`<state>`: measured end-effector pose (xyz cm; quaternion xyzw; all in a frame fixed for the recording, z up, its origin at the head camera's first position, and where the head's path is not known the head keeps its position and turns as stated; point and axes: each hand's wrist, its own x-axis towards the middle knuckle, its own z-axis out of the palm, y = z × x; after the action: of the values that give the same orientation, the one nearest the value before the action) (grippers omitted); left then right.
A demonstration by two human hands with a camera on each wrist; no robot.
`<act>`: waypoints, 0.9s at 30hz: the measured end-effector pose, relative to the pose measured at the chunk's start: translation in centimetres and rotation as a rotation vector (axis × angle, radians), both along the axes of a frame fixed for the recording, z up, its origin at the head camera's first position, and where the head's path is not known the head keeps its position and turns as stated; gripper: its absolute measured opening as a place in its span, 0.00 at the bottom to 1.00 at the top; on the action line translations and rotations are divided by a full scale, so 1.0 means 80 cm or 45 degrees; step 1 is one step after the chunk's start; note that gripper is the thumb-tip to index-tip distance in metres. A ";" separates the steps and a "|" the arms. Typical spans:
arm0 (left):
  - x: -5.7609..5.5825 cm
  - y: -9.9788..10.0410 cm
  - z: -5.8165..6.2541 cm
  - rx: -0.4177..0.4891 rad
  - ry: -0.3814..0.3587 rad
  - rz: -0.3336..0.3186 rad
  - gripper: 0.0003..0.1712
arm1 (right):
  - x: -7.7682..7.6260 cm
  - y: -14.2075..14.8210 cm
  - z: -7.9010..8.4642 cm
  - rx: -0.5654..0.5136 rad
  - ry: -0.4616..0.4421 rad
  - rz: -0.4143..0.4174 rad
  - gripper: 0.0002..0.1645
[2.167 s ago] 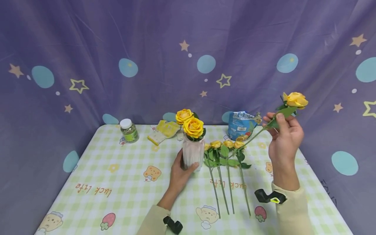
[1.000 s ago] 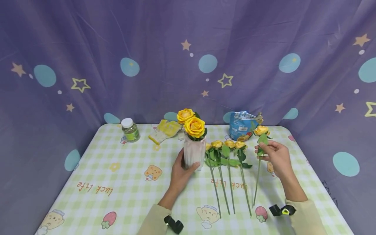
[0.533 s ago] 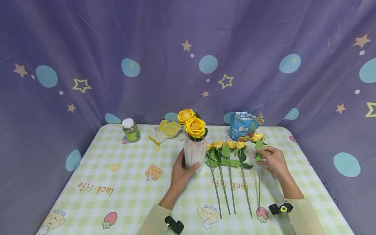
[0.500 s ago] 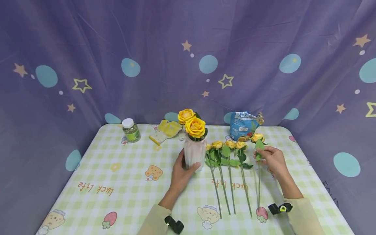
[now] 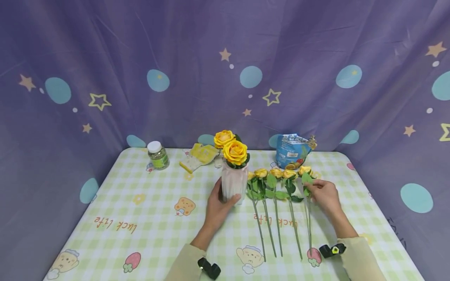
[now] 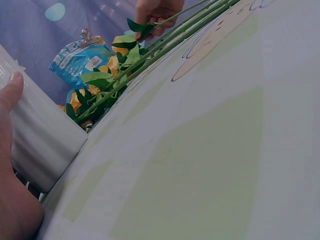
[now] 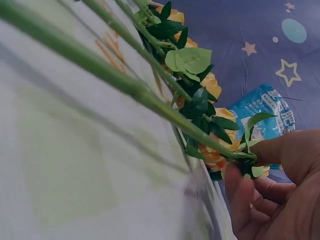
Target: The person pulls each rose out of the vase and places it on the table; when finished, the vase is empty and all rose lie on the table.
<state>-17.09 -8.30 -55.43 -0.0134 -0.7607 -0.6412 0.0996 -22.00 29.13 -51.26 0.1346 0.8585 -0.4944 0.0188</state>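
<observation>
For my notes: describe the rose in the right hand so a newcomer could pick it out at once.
On the checked tablecloth, a row of loose yellow roses runs to the right of the pale vase. Follow that row away from the vase to the last rose. It alone is pinched by the right hand, while its neighbours in the row lie untouched.

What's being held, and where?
The left grip holds the vase around its side; the right grip pinches a yellow rose by its leafy upper stem.
</observation>
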 end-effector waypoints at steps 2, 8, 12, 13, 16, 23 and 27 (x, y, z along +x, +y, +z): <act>0.000 0.000 -0.001 0.003 0.001 -0.002 0.54 | -0.001 0.001 -0.003 0.064 -0.010 0.006 0.24; 0.000 0.000 -0.001 0.001 0.010 -0.004 0.54 | 0.000 0.001 -0.011 0.268 0.013 0.019 0.19; 0.000 0.000 -0.001 0.006 0.005 -0.007 0.54 | 0.004 0.000 -0.011 0.392 0.053 -0.006 0.18; 0.000 0.000 -0.001 0.006 0.003 -0.008 0.54 | 0.004 0.000 -0.011 0.415 0.066 -0.017 0.18; 0.000 0.000 -0.001 0.006 0.000 -0.008 0.54 | 0.006 0.000 -0.012 0.441 0.118 -0.052 0.18; 0.000 -0.001 -0.002 -0.001 -0.006 0.002 0.54 | 0.003 0.001 -0.014 0.435 0.171 -0.080 0.37; 0.000 0.000 -0.001 -0.009 -0.005 -0.001 0.55 | 0.002 0.003 -0.015 0.438 0.174 -0.092 0.51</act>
<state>-17.10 -8.33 -55.55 -0.0126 -0.7632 -0.6386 0.0977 -21.84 29.37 -52.45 0.1327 0.9243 -0.3487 -0.0807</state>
